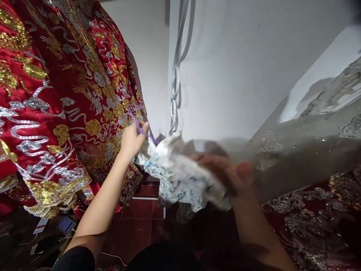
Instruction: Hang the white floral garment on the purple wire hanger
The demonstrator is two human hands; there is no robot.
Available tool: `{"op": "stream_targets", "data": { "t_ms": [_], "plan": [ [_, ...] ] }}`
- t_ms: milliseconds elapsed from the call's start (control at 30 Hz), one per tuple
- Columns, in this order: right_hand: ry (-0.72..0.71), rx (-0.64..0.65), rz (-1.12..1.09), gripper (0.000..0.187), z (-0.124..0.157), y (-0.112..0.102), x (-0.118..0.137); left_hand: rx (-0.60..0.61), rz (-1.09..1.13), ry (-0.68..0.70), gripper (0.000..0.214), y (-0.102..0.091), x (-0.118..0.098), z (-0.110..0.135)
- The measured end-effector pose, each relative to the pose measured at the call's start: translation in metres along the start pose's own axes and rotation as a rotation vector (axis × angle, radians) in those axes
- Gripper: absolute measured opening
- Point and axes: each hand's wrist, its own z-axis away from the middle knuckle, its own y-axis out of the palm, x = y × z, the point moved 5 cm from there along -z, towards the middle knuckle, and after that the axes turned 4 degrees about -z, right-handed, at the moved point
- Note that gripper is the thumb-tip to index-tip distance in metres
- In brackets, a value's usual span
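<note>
My left hand [135,137] is closed, pinching a thin purple hanger [153,140] that runs down into the top of a crumpled garment. This garment [180,173] is white with a blue-grey pattern and hangs bunched below and between my hands, partly blurred. My right hand [225,169] is at the garment's right side, smeared by motion, so its grip cannot be made out. Close behind my left hand hangs a red jacket [98,82] with gold and silver embroidery.
Linked white rings [175,90] hang along the edge of a pale wall [225,67]. At right are a sheer beaded fabric [282,146] and a dark red sequinned garment [316,218]. Red floor tiles [135,229] lie below; cables and a small device [67,225] are at lower left.
</note>
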Motion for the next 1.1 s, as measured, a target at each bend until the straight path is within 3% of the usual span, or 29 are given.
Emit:
{"op": "stream_targets", "data": {
  "t_ms": [100, 167, 267, 333, 400, 500, 600, 700, 733, 833, 900, 967, 1000, 1100],
  "plan": [
    [0.041, 0.244, -0.120, 0.054, 0.008, 0.021, -0.014, 0.124, 0.213, 0.090, 0.029, 0.013, -0.003, 0.017],
    [0.107, 0.176, -0.024, 0.043, 0.011, 0.025, -0.030, 0.224, 0.367, 0.123, 0.026, 0.025, -0.006, 0.034],
    [0.146, 0.033, 0.328, 0.073, 0.009, 0.036, -0.058, 0.378, 0.570, 0.147, 0.023, 0.046, -0.020, 0.056],
    [0.075, -0.026, 0.569, 0.100, 0.004, 0.051, -0.074, 0.492, 0.716, 0.167, 0.025, 0.057, -0.038, 0.066],
    [-0.049, -0.093, 0.748, 0.114, -0.002, 0.067, -0.086, 0.612, 0.877, 0.148, 0.029, 0.066, -0.058, 0.071],
    [-0.171, -0.204, 0.839, 0.112, -0.004, 0.079, -0.096, 0.747, 1.045, 0.077, 0.030, 0.070, -0.083, 0.071],
    [-0.198, -0.264, 0.816, 0.104, 0.003, 0.066, -0.096, 0.811, 1.016, 0.016, 0.034, 0.066, -0.078, 0.066],
    [-0.211, -0.341, 0.819, 0.103, 0.017, 0.025, -0.084, 0.690, 1.010, -0.215, 0.051, 0.059, -0.028, 0.064],
    [-0.199, -0.392, 0.828, 0.104, 0.020, 0.008, -0.078, 0.579, 1.022, -0.346, 0.049, 0.056, -0.003, 0.066],
    [-0.118, -0.532, 0.888, 0.106, 0.021, -0.044, -0.055, 0.346, 0.960, -0.502, 0.035, 0.051, 0.059, 0.089],
    [-0.067, -0.530, 0.946, 0.103, 0.008, -0.064, -0.037, 0.056, 0.892, -0.591, 0.037, 0.048, 0.089, 0.115],
    [-0.028, -0.473, 0.997, 0.100, -0.011, -0.070, -0.019, -0.284, 0.799, -0.673, 0.037, 0.046, 0.102, 0.150],
    [-0.021, -0.436, 1.013, 0.099, -0.021, -0.068, -0.011, -0.363, 0.769, -0.684, 0.037, 0.049, 0.101, 0.167],
    [-0.075, -0.316, 1.040, 0.097, -0.042, -0.044, 0.003, -0.406, 0.652, -0.619, 0.029, 0.060, 0.076, 0.202]
  ]
}}
